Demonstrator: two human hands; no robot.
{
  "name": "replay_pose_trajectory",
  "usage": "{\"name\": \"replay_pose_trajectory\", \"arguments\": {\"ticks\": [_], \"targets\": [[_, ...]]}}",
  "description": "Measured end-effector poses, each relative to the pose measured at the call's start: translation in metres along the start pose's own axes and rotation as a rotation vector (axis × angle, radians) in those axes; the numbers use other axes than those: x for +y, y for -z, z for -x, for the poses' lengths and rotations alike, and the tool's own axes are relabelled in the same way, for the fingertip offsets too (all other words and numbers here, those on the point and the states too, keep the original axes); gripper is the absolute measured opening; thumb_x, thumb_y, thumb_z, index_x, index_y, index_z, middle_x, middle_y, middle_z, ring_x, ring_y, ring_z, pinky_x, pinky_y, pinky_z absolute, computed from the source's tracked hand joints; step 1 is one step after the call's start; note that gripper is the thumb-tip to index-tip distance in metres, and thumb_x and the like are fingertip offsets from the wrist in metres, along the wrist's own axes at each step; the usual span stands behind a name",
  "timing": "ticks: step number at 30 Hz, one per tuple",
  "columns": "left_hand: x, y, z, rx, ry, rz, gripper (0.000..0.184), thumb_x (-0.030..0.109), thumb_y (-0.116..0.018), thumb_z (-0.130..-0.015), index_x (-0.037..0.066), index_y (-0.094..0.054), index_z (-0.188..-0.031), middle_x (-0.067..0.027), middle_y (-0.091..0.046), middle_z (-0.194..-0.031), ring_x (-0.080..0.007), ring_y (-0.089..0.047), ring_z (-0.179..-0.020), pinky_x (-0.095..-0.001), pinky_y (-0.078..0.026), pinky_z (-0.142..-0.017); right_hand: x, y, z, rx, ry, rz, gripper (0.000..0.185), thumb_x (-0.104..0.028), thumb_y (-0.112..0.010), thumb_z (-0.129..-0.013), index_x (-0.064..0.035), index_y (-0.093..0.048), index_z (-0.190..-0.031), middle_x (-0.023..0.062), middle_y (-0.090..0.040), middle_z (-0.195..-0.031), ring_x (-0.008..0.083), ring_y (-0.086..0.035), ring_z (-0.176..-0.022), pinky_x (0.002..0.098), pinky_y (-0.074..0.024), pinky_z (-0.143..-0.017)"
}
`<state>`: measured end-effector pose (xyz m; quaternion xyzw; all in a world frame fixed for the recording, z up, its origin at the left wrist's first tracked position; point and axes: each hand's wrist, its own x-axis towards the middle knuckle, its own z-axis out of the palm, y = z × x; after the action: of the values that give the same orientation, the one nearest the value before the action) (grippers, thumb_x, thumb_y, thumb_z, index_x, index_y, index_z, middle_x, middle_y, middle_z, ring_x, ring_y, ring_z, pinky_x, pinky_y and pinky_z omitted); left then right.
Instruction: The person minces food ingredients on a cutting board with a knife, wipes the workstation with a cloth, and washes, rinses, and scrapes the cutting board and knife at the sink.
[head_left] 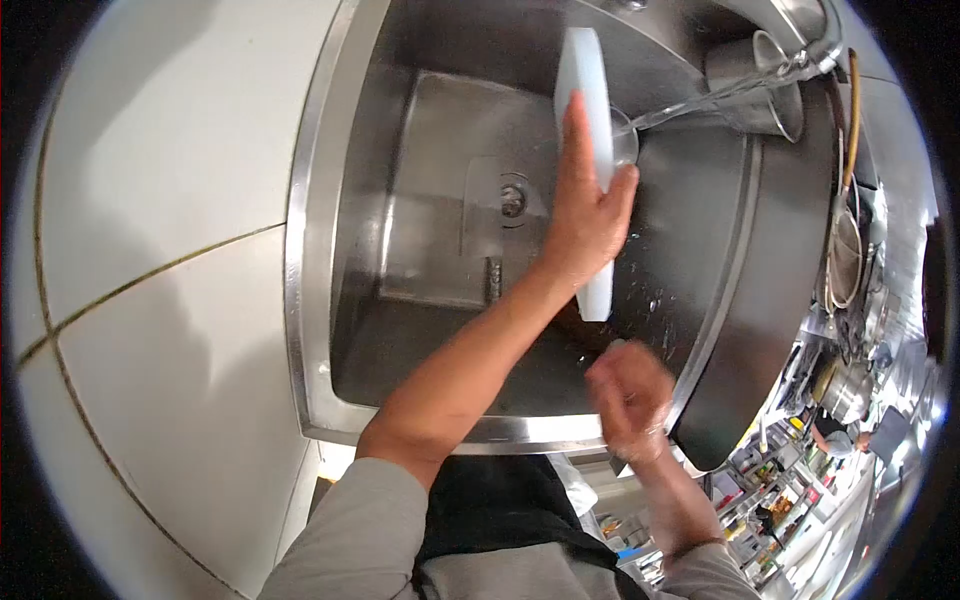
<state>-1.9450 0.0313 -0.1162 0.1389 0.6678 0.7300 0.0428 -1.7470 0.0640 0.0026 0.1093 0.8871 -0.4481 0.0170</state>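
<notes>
My left hand grips a flat white board, held on edge over the metal sink. Its thumb and fingers press on the board from either side. Water pours from the faucet at the upper right and meets the board's far side, where a rounded splash shows. Below the board's near end, close to the sink's front right rim, my right hand is curled and blurred by motion. Whether anything is inside its fingers cannot be made out.
A metal pitcher stands under the faucet. Strainers hang or lie along the right side. A pot, cluttered shelves and a person are at the lower right. White tiles cover the left side.
</notes>
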Motion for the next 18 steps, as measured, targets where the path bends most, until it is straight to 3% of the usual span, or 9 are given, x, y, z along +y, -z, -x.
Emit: {"name": "replay_pose_trajectory", "arguments": {"ticks": [2, 3, 6, 7, 9, 11, 13, 16, 18], "targets": [[0.01, 0.001, 0.002, -0.072, 0.19, 0.152, 0.091, 0.017, -0.06, -0.108, 0.013, 0.004, -0.172, -0.0264, -0.024, -0.171, -0.0294, -0.055, -0.125, -0.0395, -0.049, -0.106, -0.004, -0.017, 0.001, -0.317, -0.055, 0.143, 0.023, -0.016, -0.066, -0.099, 0.0033, -0.069, -0.111, 0.0246, -0.07, -0.103, 0.0421, -0.067, -0.096, 0.0493, -0.0534, -0.089], [0.007, -0.002, 0.001, -0.048, 0.12, 0.114, 0.09, 0.015, -0.059, -0.108, 0.011, 0.004, -0.171, -0.0274, -0.021, -0.172, -0.0327, -0.047, -0.135, -0.0406, -0.042, -0.112, 0.003, -0.03, -0.001, -0.41, -0.093, 0.231, 0.033, -0.021, -0.064, -0.102, 0.0029, -0.067, -0.124, 0.0274, -0.069, -0.114, 0.0459, -0.066, -0.108, 0.0519, -0.0517, -0.1], [0.002, -0.009, 0.001, -0.003, -0.003, 0.056, 0.088, 0.012, -0.057, -0.106, 0.005, 0.003, -0.17, -0.0304, -0.014, -0.173, -0.0408, -0.022, -0.159, -0.0433, -0.021, -0.129, 0.106, -0.091, -0.007, -0.577, -0.27, 0.168, 0.034, -0.016, -0.065, -0.101, 0.0013, -0.062, -0.13, 0.0234, -0.065, -0.127, 0.0374, -0.061, -0.116, 0.0444, -0.0487, -0.102], [0.005, -0.008, 0.0, -0.014, 0.011, 0.079, 0.088, 0.011, -0.058, -0.105, 0.003, 0.002, -0.169, -0.0314, -0.012, -0.174, -0.0421, -0.011, -0.163, -0.0438, -0.013, -0.131, 0.14, -0.117, -0.015, -0.575, -0.322, 0.139, 0.041, -0.019, -0.066, -0.1, 0.0023, -0.059, -0.134, 0.0248, -0.063, -0.13, 0.0389, -0.06, -0.119, 0.0464, -0.0482, -0.104], [0.012, -0.005, 0.001, -0.064, 0.057, 0.054, 0.091, 0.008, -0.055, -0.104, 0.005, 0.01, -0.169, -0.0329, -0.004, -0.173, -0.0483, -0.008, -0.162, -0.0535, -0.011, -0.132, 0.196, -0.175, -0.031, -0.404, -0.455, 0.021, 0.054, -0.024, -0.069, -0.098, 0.0045, -0.052, -0.141, 0.0277, -0.058, -0.137, 0.0419, -0.058, -0.126, 0.0504, -0.0471, -0.107], [0.014, -0.006, 0.0, -0.052, 0.034, 0.021, 0.092, 0.006, -0.055, -0.103, 0.003, 0.011, -0.168, -0.0338, -0.005, -0.172, -0.0504, -0.008, -0.161, -0.0548, -0.012, -0.132, 0.225, -0.22, -0.049, -0.2, -0.561, -0.053, 0.069, -0.029, -0.071, -0.096, 0.0067, -0.045, -0.148, 0.0306, -0.054, -0.144, 0.0449, -0.056, -0.132, 0.0543, -0.046, -0.111], [0.017, -0.006, 0.0, -0.032, 0.045, 0.029, 0.09, 0.004, -0.055, -0.102, -0.004, 0.007, -0.166, -0.0351, -0.005, -0.172, -0.0474, -0.009, -0.162, -0.0492, -0.01, -0.132, 0.2, -0.219, -0.084, -0.422, -0.603, 0.495, 0.066, -0.029, -0.072, -0.093, 0.0069, -0.048, -0.143, 0.0333, -0.053, -0.144, 0.0476, -0.054, -0.136, 0.0581, -0.045, -0.112], [0.014, -0.009, 0.001, 0.003, 0.038, 0.025, 0.089, 0.003, -0.055, -0.1, -0.005, 0.004, -0.167, -0.0372, -0.006, -0.172, -0.0477, -0.008, -0.162, -0.0472, -0.01, -0.132, 0.252, -0.253, -0.07, -0.236, -0.499, 0.389, 0.065, -0.03, -0.075, -0.088, 0.0062, -0.051, -0.135, 0.0359, -0.06, -0.13, 0.0478, -0.058, -0.131, 0.0604, -0.0474, -0.107], [0.013, -0.011, 0.0, 0.013, 0.025, 0.003, 0.089, 0.002, -0.056, -0.1, -0.002, 0.002, -0.168, -0.0391, -0.006, -0.171, -0.0508, -0.008, -0.161, -0.0486, -0.013, -0.131, 0.268, -0.255, -0.069, -0.234, -0.508, 0.365, 0.056, -0.028, -0.076, -0.088, 0.0035, -0.052, -0.129, 0.0302, -0.064, -0.12, 0.0436, -0.064, -0.121, 0.0564, -0.0516, -0.099]]}}
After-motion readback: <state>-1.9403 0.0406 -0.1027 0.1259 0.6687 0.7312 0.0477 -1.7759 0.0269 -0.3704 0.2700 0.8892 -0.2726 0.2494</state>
